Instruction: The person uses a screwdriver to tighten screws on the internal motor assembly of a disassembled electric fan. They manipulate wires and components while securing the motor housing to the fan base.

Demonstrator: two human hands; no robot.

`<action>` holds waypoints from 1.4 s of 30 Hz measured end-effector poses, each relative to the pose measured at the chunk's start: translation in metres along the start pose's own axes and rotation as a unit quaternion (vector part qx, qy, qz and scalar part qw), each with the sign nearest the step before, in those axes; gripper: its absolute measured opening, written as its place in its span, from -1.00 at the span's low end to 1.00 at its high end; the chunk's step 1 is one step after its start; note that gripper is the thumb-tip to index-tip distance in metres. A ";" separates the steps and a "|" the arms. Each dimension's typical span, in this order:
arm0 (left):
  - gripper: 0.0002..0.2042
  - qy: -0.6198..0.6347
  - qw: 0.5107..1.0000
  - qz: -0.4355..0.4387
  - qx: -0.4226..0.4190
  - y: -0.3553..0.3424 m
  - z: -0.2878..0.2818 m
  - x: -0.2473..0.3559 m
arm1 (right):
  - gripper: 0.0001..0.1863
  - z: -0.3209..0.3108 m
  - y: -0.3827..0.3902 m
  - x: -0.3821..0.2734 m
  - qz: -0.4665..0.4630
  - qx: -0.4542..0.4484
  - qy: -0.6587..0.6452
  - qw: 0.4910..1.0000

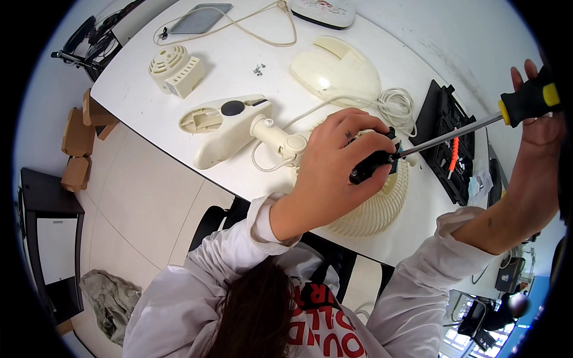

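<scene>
My left hand (340,164) is closed around a black part (371,168) that looks like a fan's motor, above a cream fan grille (373,216). My fingers hide much of that part. Raised at the right, my right hand (540,128) grips a screwdriver (525,102) with a black and yellow handle. Its long metal shaft slants down to the left, and the tip meets the black part beside my left fingertips. A cream jointed neck (277,140) lies left of my left hand, connected to a cream stand piece (224,134) with a dark oval on it.
Farther back are a vented cream cover (179,71), several loose screws (258,70) and a rounded cream shell (340,71). A coiled cord (396,108) lies near an unfolded black tool case (447,149) at the right. A grey tray (200,19) sits at the table's far side.
</scene>
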State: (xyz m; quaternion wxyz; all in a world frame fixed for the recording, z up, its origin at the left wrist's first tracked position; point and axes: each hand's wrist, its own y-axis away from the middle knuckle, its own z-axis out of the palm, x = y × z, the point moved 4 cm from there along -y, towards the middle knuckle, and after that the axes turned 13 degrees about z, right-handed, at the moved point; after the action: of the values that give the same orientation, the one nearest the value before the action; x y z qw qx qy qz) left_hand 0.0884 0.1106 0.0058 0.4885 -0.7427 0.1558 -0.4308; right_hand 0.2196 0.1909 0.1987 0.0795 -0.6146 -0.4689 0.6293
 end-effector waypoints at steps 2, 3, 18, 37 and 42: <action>-0.71 0.002 1.000 -0.002 -0.001 0.000 0.000 0.001 | -0.22 0.000 0.000 0.000 0.000 0.003 0.000 1.000; -0.71 0.004 1.000 -0.003 -0.001 0.000 0.001 0.001 | -0.21 0.000 0.000 0.000 0.000 0.003 0.000 1.000; -0.75 -0.029 1.000 -0.005 0.000 -0.002 -0.002 0.004 | -0.16 0.003 0.005 -0.001 0.005 0.013 0.006 1.000; -0.84 0.042 0.996 -0.074 0.003 -0.020 -0.023 0.007 | -0.13 -0.035 0.009 0.005 0.006 0.017 -0.040 0.999; -0.86 -0.065 0.996 -0.067 0.014 -0.031 -0.082 0.001 | -0.17 -0.046 0.021 0.016 0.000 0.065 -0.116 0.991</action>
State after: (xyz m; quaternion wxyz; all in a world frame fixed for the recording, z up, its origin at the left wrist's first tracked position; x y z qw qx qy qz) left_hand 0.0183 0.0764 0.0452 0.4780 -0.7710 0.0675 -0.4153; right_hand 0.2651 0.2131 0.1817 0.0650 -0.5308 -0.4330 0.7256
